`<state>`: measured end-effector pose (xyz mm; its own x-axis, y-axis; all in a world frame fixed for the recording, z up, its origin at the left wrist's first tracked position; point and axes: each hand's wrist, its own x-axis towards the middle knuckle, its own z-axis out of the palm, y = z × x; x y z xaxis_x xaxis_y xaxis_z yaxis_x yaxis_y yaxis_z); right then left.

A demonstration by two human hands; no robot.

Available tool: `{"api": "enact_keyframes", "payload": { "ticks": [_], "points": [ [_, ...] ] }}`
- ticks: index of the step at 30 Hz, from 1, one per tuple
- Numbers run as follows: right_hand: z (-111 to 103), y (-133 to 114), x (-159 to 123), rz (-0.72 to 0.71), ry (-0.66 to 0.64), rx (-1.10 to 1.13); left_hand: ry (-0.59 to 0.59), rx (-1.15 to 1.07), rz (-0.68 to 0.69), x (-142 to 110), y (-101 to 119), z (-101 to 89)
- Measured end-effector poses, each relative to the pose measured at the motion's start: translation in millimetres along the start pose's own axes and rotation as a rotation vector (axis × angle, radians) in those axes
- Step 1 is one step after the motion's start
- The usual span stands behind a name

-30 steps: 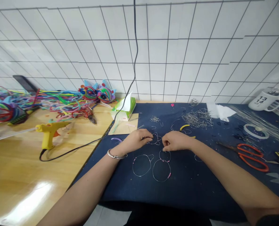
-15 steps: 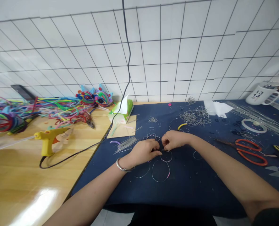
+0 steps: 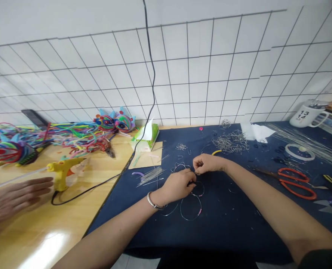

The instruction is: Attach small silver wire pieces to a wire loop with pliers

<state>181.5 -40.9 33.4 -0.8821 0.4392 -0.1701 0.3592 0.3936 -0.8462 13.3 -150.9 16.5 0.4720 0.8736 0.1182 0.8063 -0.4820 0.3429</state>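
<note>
My left hand (image 3: 180,184) is closed, its thumb and fingers pinched at the top of a figure of two joined wire loops (image 3: 181,213) with small pink beads. Close beside it, my right hand (image 3: 208,163) pinches at the same spot, fingertips almost touching the left ones. The exact point of grip is hidden. Under my left hand, another wire ring shows only in part. Just beyond it lies a flower-like bent wire (image 3: 180,164). Yellow-handled pliers (image 3: 216,152) are partly covered by my right hand.
Another person's hand (image 3: 22,196) reaches in by the yellow glue gun (image 3: 60,173). Straight wire pieces (image 3: 152,175) and a tissue pack (image 3: 147,138) lie left. Bent wire bits (image 3: 230,142), orange-handled scissors (image 3: 295,183) and a mug (image 3: 307,115) are right.
My left hand has moved right and nearer, from the flower-like wire to the looped wire beside my right hand. Another person's hand has appeared at the left.
</note>
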Motion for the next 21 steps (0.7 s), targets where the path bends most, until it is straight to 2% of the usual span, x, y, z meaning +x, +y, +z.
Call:
{"api": "enact_keyframes", "payload": {
  "ticks": [4, 9, 13, 15, 19, 21],
  "points": [
    [2.2, 2.6, 0.0, 0.021, 0.029, 0.061, -0.034, 0.078, 0.03, 4.5, 5.7, 0.0],
    [4.3, 7.2, 0.9, 0.036, 0.058, 0.117, -0.02, 0.177, 0.057, 4.4, 17.2, 2.5],
    [5.0, 9.3, 1.6, 0.036, 0.066, 0.125, 0.0, 0.069, 0.042, -2.6, 19.0, -4.9],
    [5.1, 10.3, 2.1, 0.049, 0.062, 0.139, 0.026, -0.067, 0.033, -5.0, 10.8, -13.2],
    [4.7, 11.3, 3.3, 0.063, 0.036, 0.129, 0.258, -0.339, -0.111, -0.6, -25.9, -26.4],
    [4.4, 10.8, 3.9, 0.044, 0.03, 0.079, 0.331, -0.477, -0.195, 3.9, -48.1, -27.1]
  ]
}}
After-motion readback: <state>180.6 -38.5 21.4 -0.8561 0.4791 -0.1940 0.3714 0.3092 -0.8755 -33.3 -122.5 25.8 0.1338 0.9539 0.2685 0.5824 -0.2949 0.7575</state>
